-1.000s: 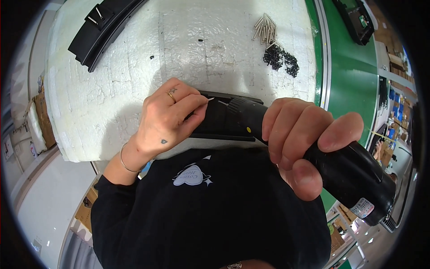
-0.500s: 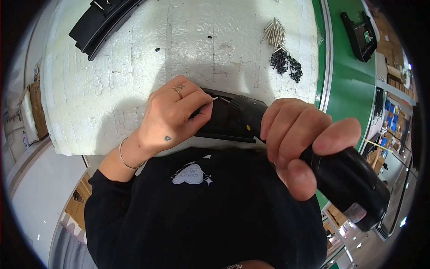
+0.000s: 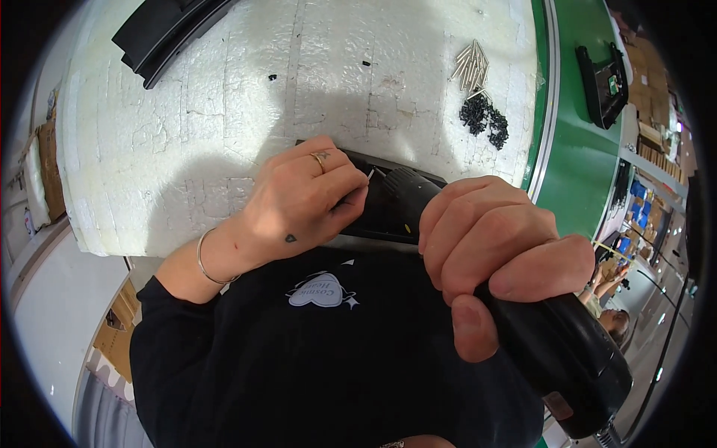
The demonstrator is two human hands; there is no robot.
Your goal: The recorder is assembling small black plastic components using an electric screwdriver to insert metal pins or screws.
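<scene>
My right hand (image 3: 500,246) is wrapped round the thick body of a black electric screwdriver (image 3: 560,351). Its ribbed nose points left, and the thin bit ends close to my left fingertips. My left hand (image 3: 310,194) is closed in a pinch, with a short silvery pin (image 3: 371,175) poking out between thumb and forefinger. Pin and bit tip lie very near each other; I cannot tell whether they touch. Below both hands lies a long black plastic part (image 3: 385,224), partly covered by my left hand and the screwdriver's nose.
On the white, wrapped work surface (image 3: 209,142) lie a pile of silvery pins (image 3: 470,67), a heap of small black screws (image 3: 484,121) and two loose black bits. A curved black housing (image 3: 168,37) sits far left. Another black part (image 3: 603,86) rests on the green surface at right.
The screwdriver's rear end has swung left and toward me with my right hand. My left hand keeps its pinch near the bit. The whole view has shifted slightly.
</scene>
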